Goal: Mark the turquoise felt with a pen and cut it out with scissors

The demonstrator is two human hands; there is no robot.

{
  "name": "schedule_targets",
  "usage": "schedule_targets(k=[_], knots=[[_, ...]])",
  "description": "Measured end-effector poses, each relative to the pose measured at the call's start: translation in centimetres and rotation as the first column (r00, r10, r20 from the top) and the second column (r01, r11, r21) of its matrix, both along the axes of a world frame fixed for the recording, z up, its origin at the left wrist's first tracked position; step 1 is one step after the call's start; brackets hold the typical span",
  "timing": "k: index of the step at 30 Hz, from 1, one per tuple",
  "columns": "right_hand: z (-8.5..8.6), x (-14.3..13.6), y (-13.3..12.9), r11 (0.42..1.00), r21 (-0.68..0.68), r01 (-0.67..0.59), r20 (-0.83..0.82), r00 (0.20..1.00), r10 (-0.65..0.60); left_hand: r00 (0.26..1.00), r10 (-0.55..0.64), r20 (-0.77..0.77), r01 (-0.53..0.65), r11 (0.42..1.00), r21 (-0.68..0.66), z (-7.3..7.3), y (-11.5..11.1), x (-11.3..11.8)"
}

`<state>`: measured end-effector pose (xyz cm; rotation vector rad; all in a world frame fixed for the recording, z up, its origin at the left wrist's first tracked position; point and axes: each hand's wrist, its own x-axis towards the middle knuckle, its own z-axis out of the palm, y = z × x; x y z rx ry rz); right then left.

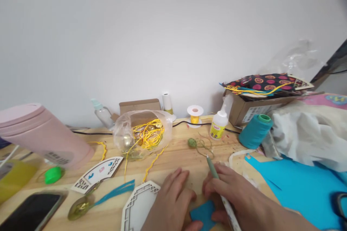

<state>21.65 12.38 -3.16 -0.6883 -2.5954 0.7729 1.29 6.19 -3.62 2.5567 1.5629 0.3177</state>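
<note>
Got a small blue piece [202,216] low between the left hand [172,196] and right hand [234,189], close to both thumbs. Also got a pen [229,211] clamped in the right grip, slanting past the piece's right side, tip pointing away. Can't tell about closure on the left.

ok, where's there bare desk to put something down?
Best patch: wood beyond the left hand, between the plastic bag and green thread. Narrower: between glue bottle and blue spool, littered with bits. Crowded: far left, pink cup and phone; right, blue sheet and white cloth.
</note>
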Motion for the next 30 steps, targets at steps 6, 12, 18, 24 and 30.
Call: schedule_targets(k=[6,12,18,24,30], knots=[[0.5,1.0,-0.6,0.968,-0.239,0.077,-0.28,0.949,-0.145,0.998,-0.052,-0.018,0.054,0.989,0.138,-1.8,-0.2,0.1],[-0.1,0.6,-1.1,0.894,-0.439,0.086,-0.402,0.871,-0.281,0.99,-0.112,-0.083,0.121,0.985,0.12,-1.9,-0.3,0.1],[0.2,0.0,0.1,0.776,-0.614,0.145,-0.184,0.93,-0.319,0.995,-0.084,-0.047,0.09,0.987,0.13,-2.1,-0.3,0.2],[0.0,0.6,0.0,0.87,-0.462,0.172,-0.039,0.976,-0.214,0.996,-0.076,-0.039,0.081,0.985,0.149,-1.8,-0.4,0.2],[-0.5,0.6,0.2,0.95,-0.281,0.137,-0.062,0.985,-0.16,0.995,-0.084,-0.054,0.091,0.987,0.136,-1.9,-0.5,0.3]])
